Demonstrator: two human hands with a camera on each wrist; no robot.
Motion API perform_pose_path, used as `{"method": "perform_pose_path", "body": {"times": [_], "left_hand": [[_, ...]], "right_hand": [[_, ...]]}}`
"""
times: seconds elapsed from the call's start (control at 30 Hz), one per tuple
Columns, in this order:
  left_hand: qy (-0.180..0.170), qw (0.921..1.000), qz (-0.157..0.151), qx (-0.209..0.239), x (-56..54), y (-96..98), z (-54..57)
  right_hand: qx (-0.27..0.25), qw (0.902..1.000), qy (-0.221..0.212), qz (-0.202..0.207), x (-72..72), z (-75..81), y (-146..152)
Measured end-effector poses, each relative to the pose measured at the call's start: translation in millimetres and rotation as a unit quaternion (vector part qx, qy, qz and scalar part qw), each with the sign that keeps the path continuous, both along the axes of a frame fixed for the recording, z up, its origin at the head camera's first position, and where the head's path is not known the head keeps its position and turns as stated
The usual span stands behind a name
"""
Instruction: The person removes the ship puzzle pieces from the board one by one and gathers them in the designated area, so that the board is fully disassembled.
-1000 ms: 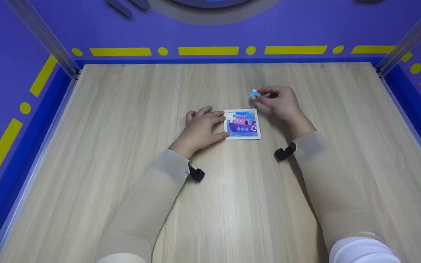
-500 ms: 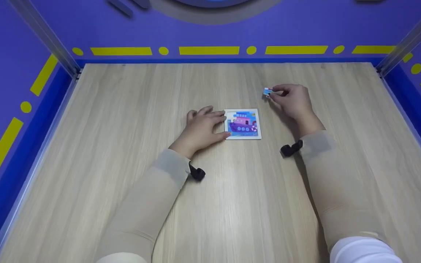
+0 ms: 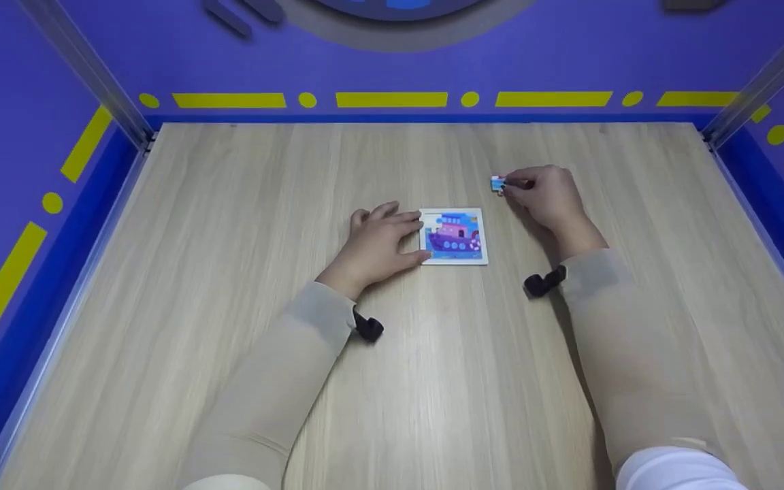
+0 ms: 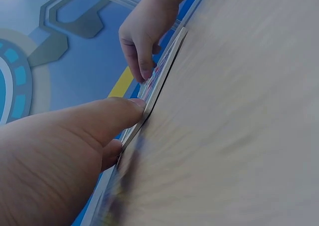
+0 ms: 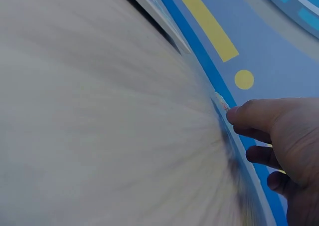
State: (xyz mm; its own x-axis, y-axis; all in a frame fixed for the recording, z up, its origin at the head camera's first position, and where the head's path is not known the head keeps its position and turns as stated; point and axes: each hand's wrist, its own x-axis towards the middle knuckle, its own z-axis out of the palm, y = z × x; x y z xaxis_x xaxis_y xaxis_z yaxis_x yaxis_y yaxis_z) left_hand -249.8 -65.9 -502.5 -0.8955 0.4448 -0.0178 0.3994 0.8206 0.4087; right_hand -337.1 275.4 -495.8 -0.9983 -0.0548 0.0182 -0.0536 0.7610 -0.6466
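Observation:
On the wooden table lies a square jigsaw puzzle (image 3: 454, 236) with a white frame and a picture of a purple and pink boat. A pale patch shows at its upper left. My left hand (image 3: 380, 245) rests against the left side of the frame, thumb at the near corner and fingers spread farther up. In the left wrist view its thumb (image 4: 117, 115) touches the frame's edge. Beyond the puzzle's far right corner, my right hand (image 3: 547, 197) pinches a small light-blue puzzle piece (image 3: 497, 183) between thumb and finger, at or just above the tabletop. Its fingertips partly cover the piece.
Blue-purple panels (image 3: 392, 71) with yellow dashes and dots stand behind and on both sides of the table (image 3: 263, 184). Metal posts rise at the back corners. A black wrist mount (image 3: 369, 328) sticks out at each sleeve cuff.
My right hand has moved right, away from the puzzle, with the puzzle piece pinched, then lowered the piece toward the table. The left hand has stayed at the frame. The head view has tilted slightly.

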Motion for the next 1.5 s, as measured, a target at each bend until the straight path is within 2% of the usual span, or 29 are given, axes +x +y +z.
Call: {"method": "perform_pose_path", "body": {"times": [0.33,0.53,0.77,0.9,1.07,1.23,1.4,1.5], "left_hand": [[0.001,1.0,0.003,0.004,0.4,0.4,0.9],[0.008,1.0,0.001,0.002,-0.5,0.7,0.8],[0.004,1.0,0.002,0.007,1.2,0.5,1.6],[0.002,1.0,0.003,0.008,1.4,0.9,0.9],[0.002,0.9999,0.005,0.009,0.7,1.0,0.4],[0.006,1.0,0.003,0.007,0.2,0.9,-1.2],[0.007,0.9999,-0.001,0.01,-0.1,0.4,-1.5],[0.007,0.9999,0.0,0.013,-0.6,0.1,-1.1]], "right_hand": [[-0.001,0.9999,-0.003,0.01,0.1,0.2,0.6],[-0.01,0.9999,-0.005,-0.001,1.1,1.6,-0.1],[-0.028,0.999,0.034,0.0,3.6,0.6,-7.6],[-0.057,0.9978,0.023,0.023,7.3,3.6,-19.4],[-0.083,0.9942,-0.013,0.067,16.0,11.4,-38.5],[-0.056,0.9881,-0.049,0.135,25.4,13.4,-57.6],[-0.023,0.9794,-0.044,0.196,32.5,13.7,-72.0],[-0.005,0.9747,-0.046,0.219,34.6,13.5,-75.8]]}}
